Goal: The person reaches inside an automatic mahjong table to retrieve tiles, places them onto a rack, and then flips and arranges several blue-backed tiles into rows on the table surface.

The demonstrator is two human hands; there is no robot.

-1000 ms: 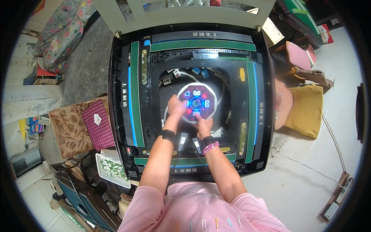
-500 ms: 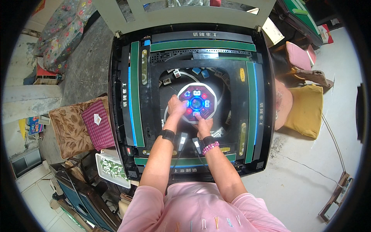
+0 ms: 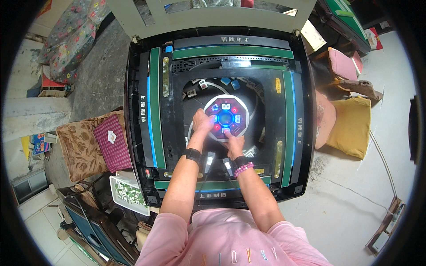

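Note:
I look down on a black automatic mahjong table (image 3: 146, 133) with its top removed, green strips along its sides. At its centre sits a round white control dial (image 3: 225, 117) with a blue hub and coloured buttons. My left hand (image 3: 203, 122) grips the dial's left rim, fingers curled over the edge. My right hand (image 3: 233, 142) rests at the dial's lower edge with a finger pressed on it. A black band is on my left wrist, a pink bead bracelet on my right. Several loose tiles (image 3: 230, 83) lie in the well behind the dial.
A white tray of green-backed tiles (image 3: 128, 193) stands at the table's near-left corner. Patterned cushions (image 3: 91, 142) lie to the left, a yellow cushion (image 3: 350, 126) and pink seat (image 3: 342, 63) to the right. A raised panel (image 3: 213, 15) stands behind the table.

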